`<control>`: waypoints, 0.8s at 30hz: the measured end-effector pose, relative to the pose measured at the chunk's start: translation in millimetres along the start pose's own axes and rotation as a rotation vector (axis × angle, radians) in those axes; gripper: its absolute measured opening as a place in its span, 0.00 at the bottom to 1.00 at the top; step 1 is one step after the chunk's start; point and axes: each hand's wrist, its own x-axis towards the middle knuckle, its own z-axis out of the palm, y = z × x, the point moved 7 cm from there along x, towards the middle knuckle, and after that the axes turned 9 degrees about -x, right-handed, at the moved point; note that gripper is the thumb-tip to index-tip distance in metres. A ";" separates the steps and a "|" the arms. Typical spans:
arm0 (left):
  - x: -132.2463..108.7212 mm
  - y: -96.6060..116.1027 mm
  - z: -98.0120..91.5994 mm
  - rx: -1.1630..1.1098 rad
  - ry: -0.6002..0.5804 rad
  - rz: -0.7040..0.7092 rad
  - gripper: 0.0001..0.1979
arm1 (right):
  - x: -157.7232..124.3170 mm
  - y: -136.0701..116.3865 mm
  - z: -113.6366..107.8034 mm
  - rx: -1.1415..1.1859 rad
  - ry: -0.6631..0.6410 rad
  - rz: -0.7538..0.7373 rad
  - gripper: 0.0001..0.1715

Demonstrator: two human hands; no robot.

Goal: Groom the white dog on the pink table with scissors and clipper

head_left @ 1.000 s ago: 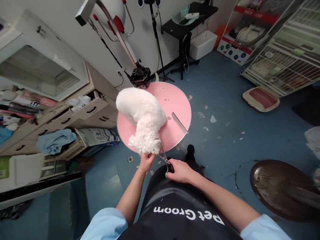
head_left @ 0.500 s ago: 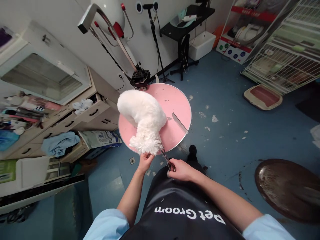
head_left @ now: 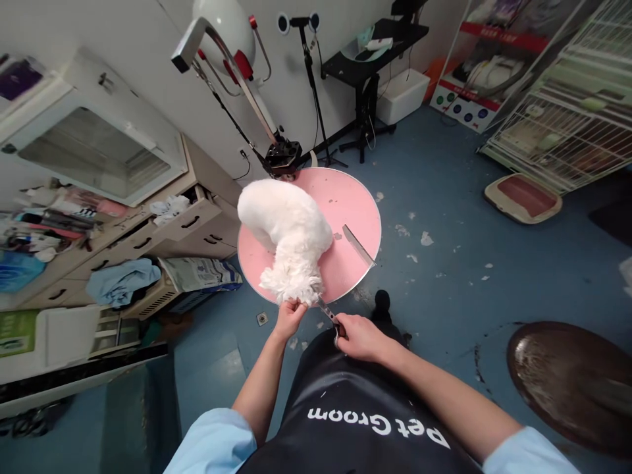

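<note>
A small white fluffy dog (head_left: 289, 230) stands on a round pink grooming table (head_left: 353, 197), its rear end toward me. My left hand (head_left: 289, 316) is closed, pinching the fluffy fur at the dog's near end. My right hand (head_left: 358, 336) grips a pair of scissors (head_left: 327, 311) whose blades point up at the fur beside my left hand. A metal comb (head_left: 359, 245) lies on the pink table to the right of the dog. I wear a dark apron over light blue sleeves.
A grooming arm clamp (head_left: 282, 157) stands at the table's far edge. Drawers and clutter (head_left: 162, 227) are at left. A round brown stool (head_left: 567, 382) is at right, wire cages (head_left: 557, 131) at far right, a black stand (head_left: 368, 72) behind. Fur clippings dot the blue floor.
The scissors and my right hand have edged slightly closer to the fur. My left hand keeps its pinch on the dog. The view has shifted a little.
</note>
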 end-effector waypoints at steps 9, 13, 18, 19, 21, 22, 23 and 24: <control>0.9 -5.9 0.5 0.021 -0.033 0.014 0.17 | -2.1 -1.1 2.6 -0.046 0.009 0.032 0.18; -0.7 -6.0 1.3 0.033 -0.041 0.006 0.17 | -0.4 2.3 2.8 -0.051 -0.002 0.067 0.18; -0.7 -5.1 0.1 0.035 -0.053 -0.013 0.19 | 5.5 0.8 0.3 0.013 -0.003 0.034 0.17; -0.5 -4.5 -0.7 0.029 -0.052 -0.008 0.20 | 6.8 1.3 -0.6 0.019 -0.003 0.037 0.16; -0.2 -4.2 -2.4 0.018 -0.046 -0.010 0.20 | 8.8 2.7 -3.0 0.038 -0.001 0.050 0.14; -0.3 -4.5 -3.0 0.015 -0.047 -0.018 0.21 | 9.7 2.8 -4.2 0.054 0.001 0.050 0.14; -0.4 -4.8 -3.2 0.013 -0.052 -0.028 0.21 | 10.4 2.4 -5.1 0.071 -0.002 0.045 0.15; -0.7 -4.7 -3.5 0.010 -0.054 -0.036 0.21 | 11.0 1.9 -5.6 0.082 -0.006 0.039 0.16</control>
